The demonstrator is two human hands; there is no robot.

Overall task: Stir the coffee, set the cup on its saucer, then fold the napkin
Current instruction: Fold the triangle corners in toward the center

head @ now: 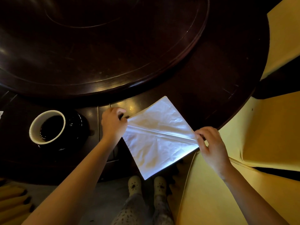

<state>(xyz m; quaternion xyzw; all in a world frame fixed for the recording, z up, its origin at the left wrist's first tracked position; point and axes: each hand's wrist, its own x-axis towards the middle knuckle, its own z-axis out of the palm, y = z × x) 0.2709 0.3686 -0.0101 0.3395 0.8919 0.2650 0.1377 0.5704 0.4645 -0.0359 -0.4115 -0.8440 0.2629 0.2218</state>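
A white paper napkin (155, 137) lies spread as a diamond at the near edge of the dark round table (203, 98), with a crease running across its middle. My left hand (112, 123) pinches its left corner. My right hand (211, 143) pinches its right corner, past the table's rim. The napkin's near corner hangs over the edge. To the left, a white-lined cup (47, 126) of dark coffee stands on a black saucer (76, 127). No spoon is visible.
A large raised turntable (105, 46) fills the table's middle. Yellow-covered chairs (259, 143) stand close at the right. My legs and slippers (146, 185) show below the table edge. Wooden slats (13, 202) are at the lower left.
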